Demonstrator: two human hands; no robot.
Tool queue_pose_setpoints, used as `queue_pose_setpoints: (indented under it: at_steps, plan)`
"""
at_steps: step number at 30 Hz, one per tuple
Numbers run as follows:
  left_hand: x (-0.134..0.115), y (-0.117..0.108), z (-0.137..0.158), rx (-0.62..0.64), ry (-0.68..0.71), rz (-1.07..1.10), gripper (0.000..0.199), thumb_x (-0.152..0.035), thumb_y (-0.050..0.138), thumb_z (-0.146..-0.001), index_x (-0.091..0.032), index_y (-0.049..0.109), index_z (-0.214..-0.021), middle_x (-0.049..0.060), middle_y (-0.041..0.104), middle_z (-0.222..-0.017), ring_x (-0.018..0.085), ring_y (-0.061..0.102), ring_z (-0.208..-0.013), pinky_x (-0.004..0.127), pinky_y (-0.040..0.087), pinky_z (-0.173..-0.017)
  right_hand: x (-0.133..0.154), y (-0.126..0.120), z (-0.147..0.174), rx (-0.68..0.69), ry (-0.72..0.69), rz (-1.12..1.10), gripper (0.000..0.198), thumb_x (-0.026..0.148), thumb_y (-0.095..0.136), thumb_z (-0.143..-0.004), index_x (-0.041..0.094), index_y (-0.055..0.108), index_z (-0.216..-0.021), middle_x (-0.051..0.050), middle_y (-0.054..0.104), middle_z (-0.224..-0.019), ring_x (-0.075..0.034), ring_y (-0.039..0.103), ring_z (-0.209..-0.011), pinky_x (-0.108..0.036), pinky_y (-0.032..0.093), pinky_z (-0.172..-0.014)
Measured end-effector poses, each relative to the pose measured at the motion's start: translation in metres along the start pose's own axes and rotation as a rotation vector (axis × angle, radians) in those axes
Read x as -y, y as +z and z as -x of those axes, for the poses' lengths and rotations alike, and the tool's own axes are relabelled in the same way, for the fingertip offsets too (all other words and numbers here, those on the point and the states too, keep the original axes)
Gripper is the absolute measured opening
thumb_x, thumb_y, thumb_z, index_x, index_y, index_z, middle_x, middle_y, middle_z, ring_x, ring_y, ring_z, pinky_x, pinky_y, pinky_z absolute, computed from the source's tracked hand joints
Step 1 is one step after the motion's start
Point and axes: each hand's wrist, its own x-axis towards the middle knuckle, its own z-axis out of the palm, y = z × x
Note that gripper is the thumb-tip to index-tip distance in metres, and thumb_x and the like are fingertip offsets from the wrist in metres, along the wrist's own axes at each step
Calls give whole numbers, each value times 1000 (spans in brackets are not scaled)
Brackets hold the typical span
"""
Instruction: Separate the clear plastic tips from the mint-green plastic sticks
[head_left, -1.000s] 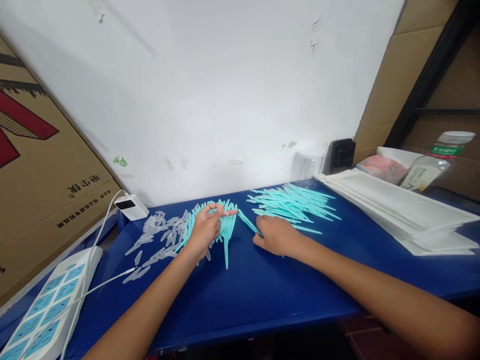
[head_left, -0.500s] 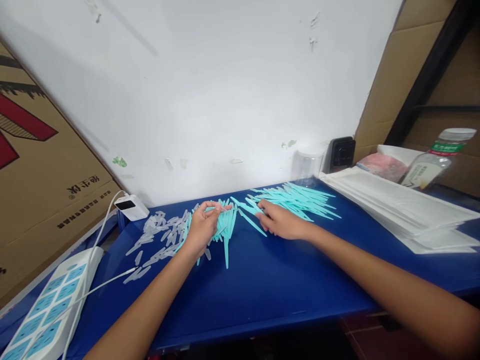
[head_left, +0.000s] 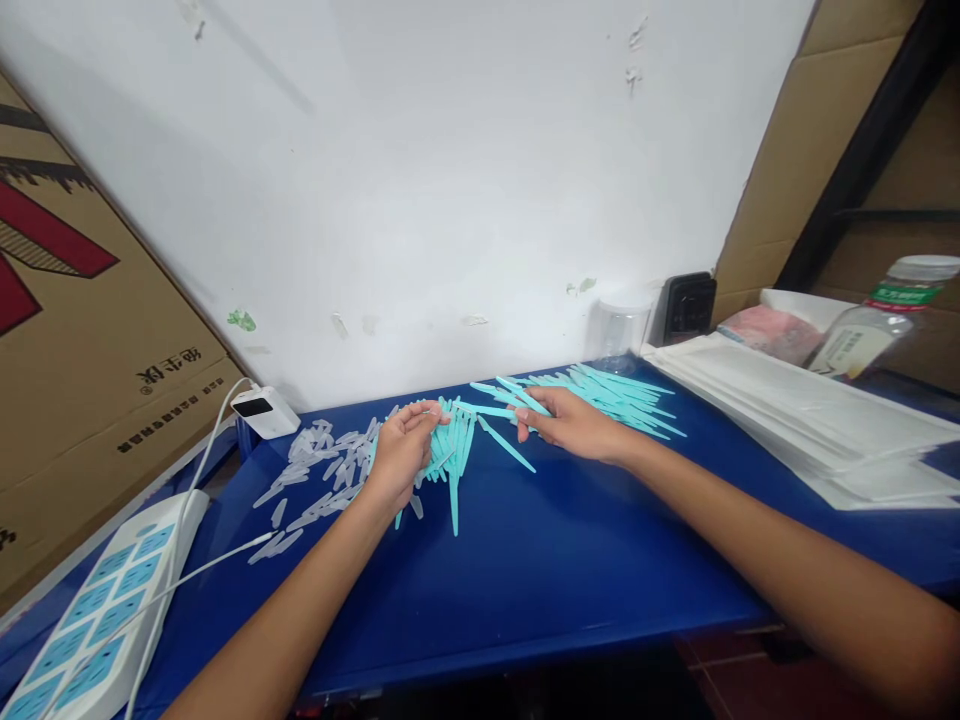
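My left hand (head_left: pixel 405 450) is closed in a pinch, with what looks like a small translucent cap at its fingertips, mostly hidden. My right hand (head_left: pixel 564 422) grips a few slim turquoise sticks shaped like eyebrow razors. One held razor (head_left: pixel 491 411) points left, its tip close to my left fingertips; whether they touch I cannot tell. Beside and below my left hand lies a pile of turquoise razors (head_left: pixel 455 465). Left of it, translucent caps (head_left: pixel 341 465) are scattered. A single razor (head_left: pixel 508 445) lies between the hands. Behind my right hand spreads another razor pile (head_left: pixel 619 398).
A blue table (head_left: pixel 570 570) runs along a white wall. To the left are a white power strip (head_left: pixel 112 600), a cable and a white device with a dark screen (head_left: pixel 266 412). A clear jar (head_left: pixel 621 330), white envelopes (head_left: pixel 795 410) and a bottle (head_left: pixel 874 320) stand right.
My right hand has risen slightly from the table, with turquoise razors now angled toward my left hand. My left hand stays pinched in nearly the same place.
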Motion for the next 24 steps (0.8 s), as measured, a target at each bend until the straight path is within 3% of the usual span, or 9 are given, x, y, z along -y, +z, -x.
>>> queue_pose_setpoints:
  at_steps: [4,9,13,19,24]
  plan:
    - [0,-2,0,-12,4,-32,52,-49,85,-75,-15,73,-112,9,73,-99,0,22,-43,20,16,-40,3,-1,0,-46,-9,25,53,66,53,-94,17,70,-83,2,47,-68,-11,37,-55,-26,32,-54]
    - [3,-6,-2,-11,-5,-85,57,-51,87,-72,-16,77,-115,14,75,-109,1,25,-44,21,17,-40,3,-4,-3,-98,-54,-13,47,60,55,-94,17,68,-82,0,59,-77,-11,40,-60,-27,32,-59]
    - [7,-7,-5,-14,10,-118,57,-55,85,-72,-15,78,-112,14,76,-107,1,24,-42,22,16,-40,3,-10,-3,-145,-108,29,45,56,55,-95,16,69,-78,-2,62,-78,-14,46,-68,-28,33,-64]
    - [5,-7,-4,-16,37,-149,56,-62,81,-75,-13,78,-103,10,76,-96,1,22,-42,22,16,-40,4,-15,-2,-183,-62,80,48,60,57,-93,17,70,-77,0,56,-70,-13,38,-63,-29,28,-61]
    - [4,-5,-3,-9,40,-170,58,-63,81,-73,-13,78,-103,12,77,-100,1,22,-41,23,16,-40,5,-15,-2,-206,-71,74,51,63,57,-92,17,70,-75,0,55,-71,-13,36,-62,-29,28,-61]
